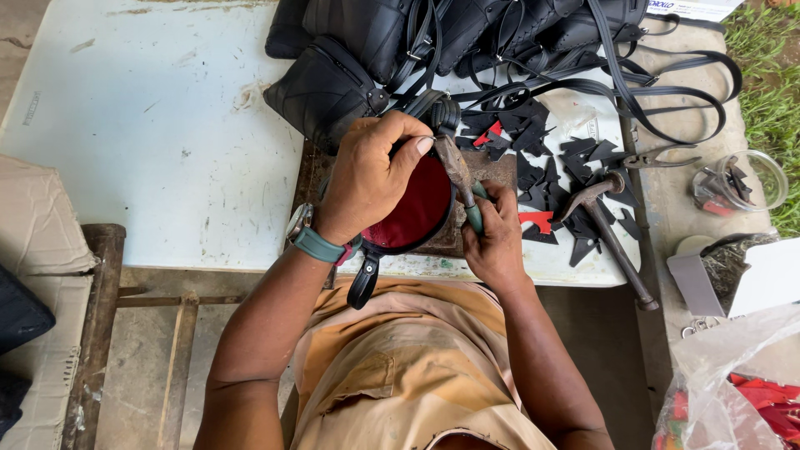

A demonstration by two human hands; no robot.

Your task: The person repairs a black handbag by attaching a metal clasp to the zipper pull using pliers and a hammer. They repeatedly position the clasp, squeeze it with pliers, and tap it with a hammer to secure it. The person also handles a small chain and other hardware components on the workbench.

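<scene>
Left hand [367, 179] curled over the rim of a small round black pouch [417, 212], fingers clamped on its top edge; smooth dark-red lining shows inside. Pouch sits at the near edge of the white tabletop [158, 125], on a rusty brown slab. Teal watch strap on that wrist. A short black strap loop hangs off the pouch bottom, over the tabletop edge.

Right hand [493, 237] closed around green-gripped pliers [460, 179]; worn metal nose is at the pouch rim, right by the left fingertips.

Right of the hands: scattered black cut scraps [575, 179], angular, matte, rubbery-looking, plus a few red ones. Claw hammer [612, 237] lies among them, rusty head, long dark handle pointing toward the near edge. Second pair of pliers [658, 156] further back. Pile of finished black bags [367, 50] with long thin straps at the far side. Clear round container [742, 179] with scraps at far right.
</scene>
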